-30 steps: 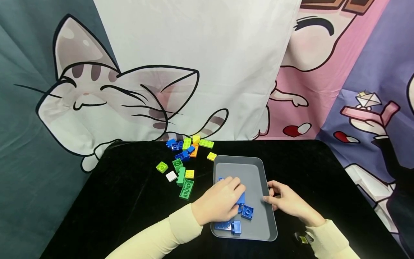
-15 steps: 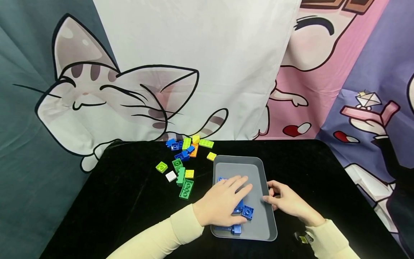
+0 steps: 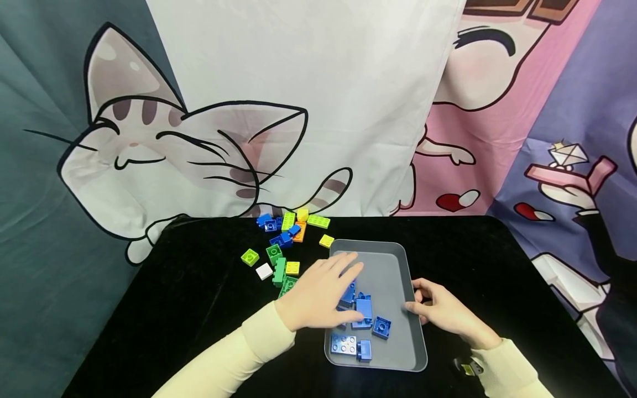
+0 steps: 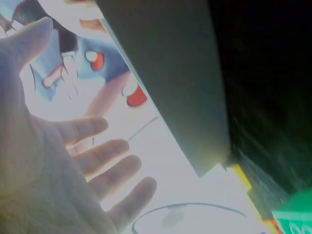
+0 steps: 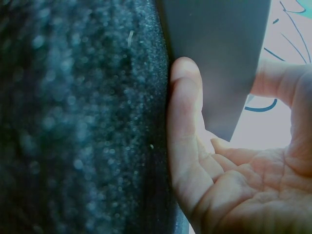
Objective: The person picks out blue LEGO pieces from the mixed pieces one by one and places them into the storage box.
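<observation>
A grey rectangular tray (image 3: 390, 271) lies on the black-covered table with several blue toy bricks (image 3: 364, 308) in its near half. My left hand (image 3: 320, 290), fingers spread, hovers over the tray's left side and hides part of that rim and some bricks. Nothing is in its palm in the left wrist view, where the tray wall (image 4: 180, 87) stands beside the fingers (image 4: 117, 170). My right hand (image 3: 440, 307) pinches the tray's right rim. In the right wrist view its thumb goes over the rim, and its fingers (image 5: 185, 107) lie along the outer tray wall (image 5: 219, 48).
Left of the tray lie green bricks (image 3: 280, 272), a white brick (image 3: 264, 271) and a yellow brick (image 3: 292, 268). Farther back, blue bricks (image 3: 282, 239) and an orange brick (image 3: 299, 232) sit near a printed curtain (image 3: 378, 110) behind the table.
My left hand has unbent its fingers and moved up and left from the bricks, uncovering more blue ones. My right hand and the tray stay put.
</observation>
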Motion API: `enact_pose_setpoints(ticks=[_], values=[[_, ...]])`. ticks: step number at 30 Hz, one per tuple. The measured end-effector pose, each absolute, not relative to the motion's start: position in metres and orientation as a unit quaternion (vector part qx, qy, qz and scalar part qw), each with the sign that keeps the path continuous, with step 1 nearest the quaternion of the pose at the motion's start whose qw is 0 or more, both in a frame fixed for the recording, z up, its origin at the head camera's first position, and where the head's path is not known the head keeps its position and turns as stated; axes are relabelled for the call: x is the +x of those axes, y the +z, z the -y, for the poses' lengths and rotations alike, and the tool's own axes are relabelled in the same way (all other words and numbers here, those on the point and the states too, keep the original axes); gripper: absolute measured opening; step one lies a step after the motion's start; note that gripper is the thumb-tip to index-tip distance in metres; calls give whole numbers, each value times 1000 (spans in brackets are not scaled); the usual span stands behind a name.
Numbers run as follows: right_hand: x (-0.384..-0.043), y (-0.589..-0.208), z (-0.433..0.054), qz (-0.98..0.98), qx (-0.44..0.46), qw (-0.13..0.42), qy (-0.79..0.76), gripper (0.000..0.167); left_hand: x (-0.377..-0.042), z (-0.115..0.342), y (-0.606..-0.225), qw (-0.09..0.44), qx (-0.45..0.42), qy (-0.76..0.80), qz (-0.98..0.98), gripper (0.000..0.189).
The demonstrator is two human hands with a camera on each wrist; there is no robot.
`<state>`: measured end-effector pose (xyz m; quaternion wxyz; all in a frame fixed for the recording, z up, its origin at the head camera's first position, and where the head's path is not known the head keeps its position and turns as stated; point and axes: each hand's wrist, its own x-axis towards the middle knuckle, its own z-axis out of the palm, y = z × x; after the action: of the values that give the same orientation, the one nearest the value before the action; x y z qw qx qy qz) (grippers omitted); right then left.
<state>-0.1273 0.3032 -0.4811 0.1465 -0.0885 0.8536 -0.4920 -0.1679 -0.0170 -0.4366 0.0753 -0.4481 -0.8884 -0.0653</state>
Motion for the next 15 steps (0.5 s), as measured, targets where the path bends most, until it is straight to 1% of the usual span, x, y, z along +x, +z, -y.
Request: enact_pose_setpoints(ticks=[4,9,15], values=[[-127,-481,-303,-854,-89,145,-491,42,-178,29,-435,77,-426,-70,899,92],[-127,-482,-304,-854,-88,146,-492,43,-191,42,-436,91,-393,-69,913,89],[-127,-482,-304,-854,-86,145,-493,44,-207,56,-439,86,-342,-69,933,86]])
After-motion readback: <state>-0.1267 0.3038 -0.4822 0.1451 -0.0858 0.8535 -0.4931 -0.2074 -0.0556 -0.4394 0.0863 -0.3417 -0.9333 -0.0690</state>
